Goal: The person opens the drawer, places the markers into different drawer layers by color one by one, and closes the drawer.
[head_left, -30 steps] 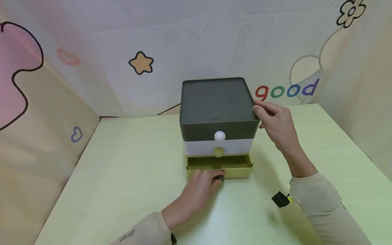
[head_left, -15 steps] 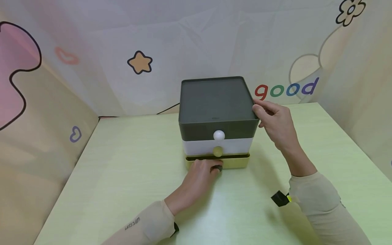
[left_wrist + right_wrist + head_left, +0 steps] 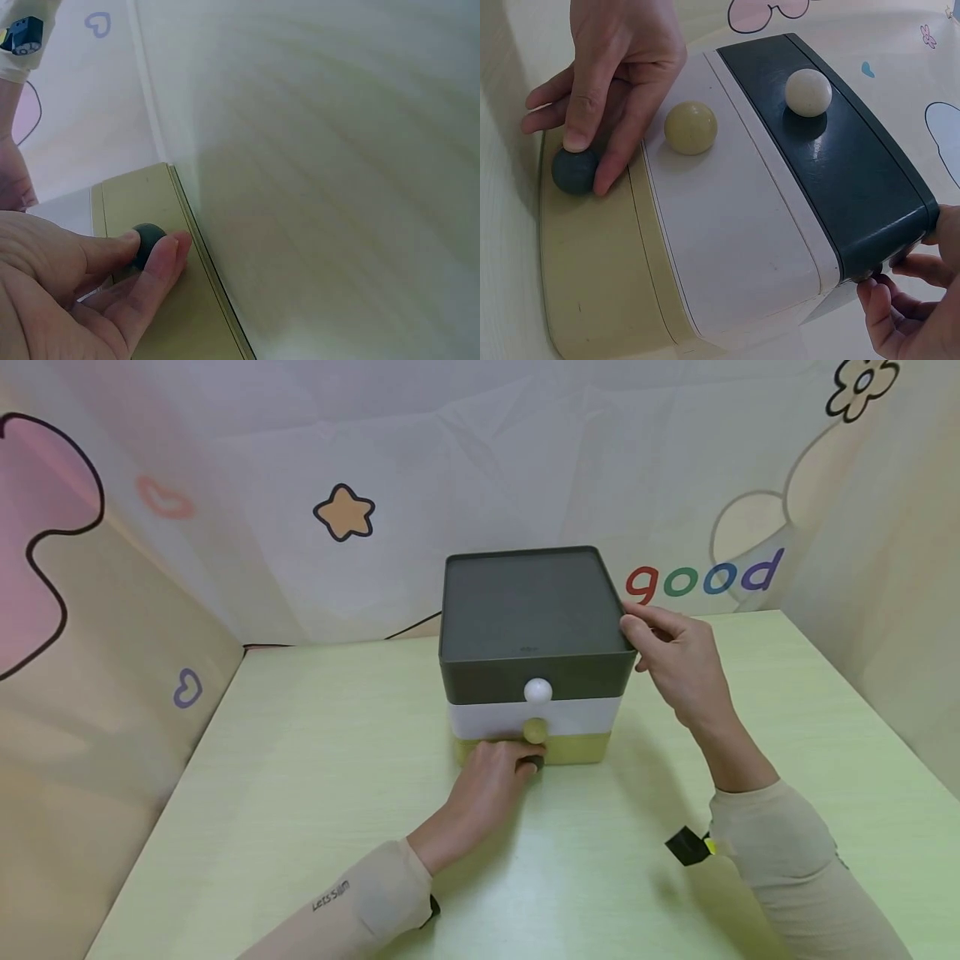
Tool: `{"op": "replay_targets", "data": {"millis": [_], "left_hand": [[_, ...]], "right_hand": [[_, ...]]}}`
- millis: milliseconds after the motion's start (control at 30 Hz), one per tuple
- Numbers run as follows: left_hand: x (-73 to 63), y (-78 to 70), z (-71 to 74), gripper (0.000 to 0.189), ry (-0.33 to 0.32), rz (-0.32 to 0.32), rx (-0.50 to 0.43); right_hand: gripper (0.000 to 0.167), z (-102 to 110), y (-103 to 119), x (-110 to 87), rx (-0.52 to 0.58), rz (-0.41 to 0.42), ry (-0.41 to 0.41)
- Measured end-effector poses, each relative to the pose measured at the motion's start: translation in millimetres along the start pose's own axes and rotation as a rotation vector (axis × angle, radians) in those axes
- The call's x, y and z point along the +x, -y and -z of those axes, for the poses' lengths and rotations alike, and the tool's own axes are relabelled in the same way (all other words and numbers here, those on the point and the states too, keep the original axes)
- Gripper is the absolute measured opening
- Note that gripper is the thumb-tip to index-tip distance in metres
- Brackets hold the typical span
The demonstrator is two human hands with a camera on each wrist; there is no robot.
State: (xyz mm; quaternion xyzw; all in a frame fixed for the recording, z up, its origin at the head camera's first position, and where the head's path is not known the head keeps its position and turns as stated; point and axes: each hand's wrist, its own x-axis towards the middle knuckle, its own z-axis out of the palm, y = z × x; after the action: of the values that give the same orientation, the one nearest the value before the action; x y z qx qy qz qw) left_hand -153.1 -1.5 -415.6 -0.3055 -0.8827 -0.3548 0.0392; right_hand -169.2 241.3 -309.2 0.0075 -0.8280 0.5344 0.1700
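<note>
A three-tier desktop drawer box [image 3: 532, 606] stands on the table, with a dark grey-green top tier, a white middle drawer [image 3: 581, 718] and a yellow-green bottom drawer [image 3: 577, 749]. All its drawers sit flush with the front. My left hand [image 3: 483, 793] pinches the round dark knob [image 3: 575, 171] of the bottom drawer between thumb and fingers. At the top tier's right side, my right hand [image 3: 686, 672] grips the edge, thumb on the rim and fingers along the side. A white knob [image 3: 808, 93] and a yellow knob [image 3: 691, 128] mark the upper two drawers.
The pale green table [image 3: 315, 760] extends around the box. Behind it hangs a printed backdrop [image 3: 510, 460] with a star and the word "good". A dark wrist camera [image 3: 687, 846] sticks out from the right sleeve.
The bottom drawer, pulled out a second ago, has slid back in until flush, my left hand moving forward with its knob. My right hand has kept its place on the top edge.
</note>
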Motion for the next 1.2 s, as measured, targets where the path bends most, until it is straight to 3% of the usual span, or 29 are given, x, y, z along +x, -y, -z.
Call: {"op": "replay_targets", "data": {"millis": [367,567,700,867,1033,1200], "left_hand": [[4.0,1.6,-2.7,0.017,-0.023,0.013,0.061],[4.4,3.3,-1.8,0.019,-0.008,0.063,0.116],[3.7,6.4,-0.3,0.023,0.007,0.053,0.143],[-0.3,9.3,4.5,0.028,0.045,0.027,0.104],[-5.4,7.8,15.0,0.025,0.071,0.071,0.048],[-12.4,8.6,30.1,0.026,0.057,0.111,0.023]], "right_hand": [[0.041,1,-1,2.2,-0.007,0.004,-0.004],[0.041,1,-2,3.7,0.002,-0.010,-0.012],[0.044,-1,-3,4.1,0.015,-0.038,-0.023],[0.050,-1,-2,2.9,0.059,-0.078,-0.020],[0.049,2,-4,1.9,0.114,-0.077,0.004],[0.054,6,-15,-3.8,0.017,-0.062,0.023]]}}
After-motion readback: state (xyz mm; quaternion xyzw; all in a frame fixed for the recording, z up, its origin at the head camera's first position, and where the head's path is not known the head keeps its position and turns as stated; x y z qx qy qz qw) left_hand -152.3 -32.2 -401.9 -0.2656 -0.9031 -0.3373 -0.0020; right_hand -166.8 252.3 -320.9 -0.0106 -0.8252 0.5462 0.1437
